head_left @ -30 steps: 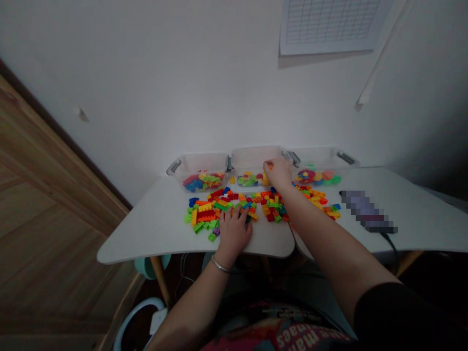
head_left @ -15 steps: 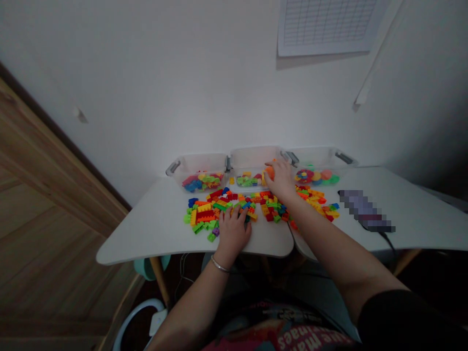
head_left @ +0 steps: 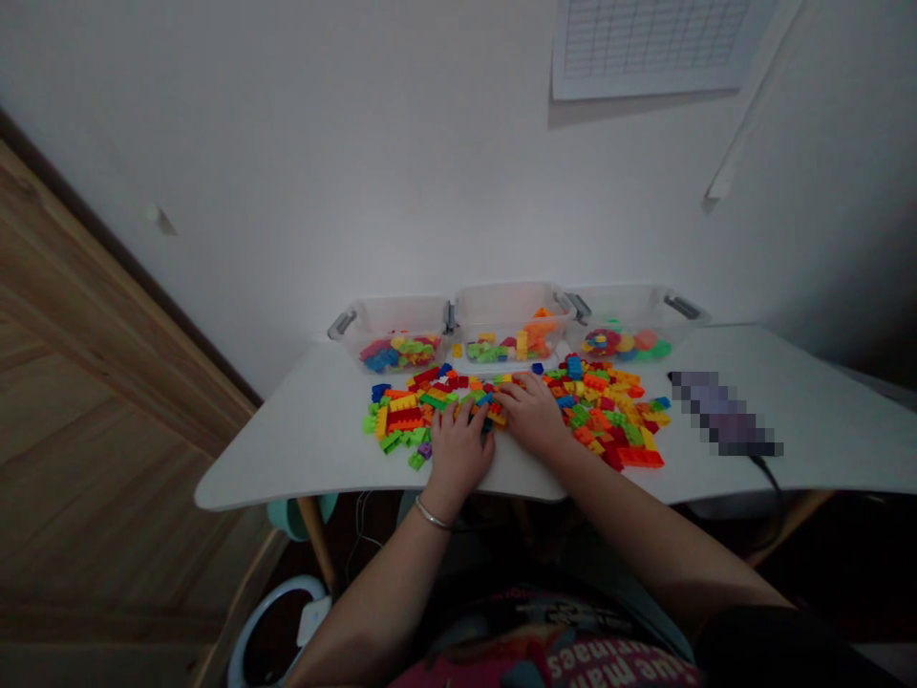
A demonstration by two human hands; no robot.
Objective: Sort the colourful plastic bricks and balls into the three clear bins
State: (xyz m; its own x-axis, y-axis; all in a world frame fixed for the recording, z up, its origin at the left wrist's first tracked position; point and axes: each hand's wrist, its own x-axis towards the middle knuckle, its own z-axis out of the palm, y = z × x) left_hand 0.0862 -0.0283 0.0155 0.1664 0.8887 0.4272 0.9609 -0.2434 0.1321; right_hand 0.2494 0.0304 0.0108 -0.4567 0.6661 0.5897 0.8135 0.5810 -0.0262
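1. While leaning in over the white counter (head_left: 265,449), as seen in the head view, lays left hand (head_left: 459,451) palm down on the near side of a heap of loose bricks (head_left: 403,419); wears a thin bracelet (head_left: 434,517) on that wrist.
2. Spreads left fingers (head_left: 462,422) a little apart over green, blue and orange bricks; cannot see beneath them, so cannot say whether gripping any.
3. Sets right hand (head_left: 536,416) just to the right of the left one, with right fingers (head_left: 514,391) bent down onto the same heap, tips near those of the left; cannot make out whether pinching a brick or merely touching.
4. Has more bricks scattered to the right in red, yellow, green and blue, with a long orange brick (head_left: 641,459) at the near edge and a blue brick (head_left: 574,368) at the far edge.
5. Has, in a row at the far side, three clear bins: left bin (head_left: 401,311) with red, blue and green pieces; middle bin (head_left: 501,304) with green pieces, a yellow brick (head_left: 522,345) and, toward the right end, an orange piece (head_left: 543,330); right bin (head_left: 623,304) with red, yellow, orange and green pieces.
6. Shows, well to the right of both hands, a pixelated device (head_left: 723,411) with a dark cable (head_left: 771,484); above, on the far wall (head_left: 322,172), a gridded sheet (head_left: 645,48).
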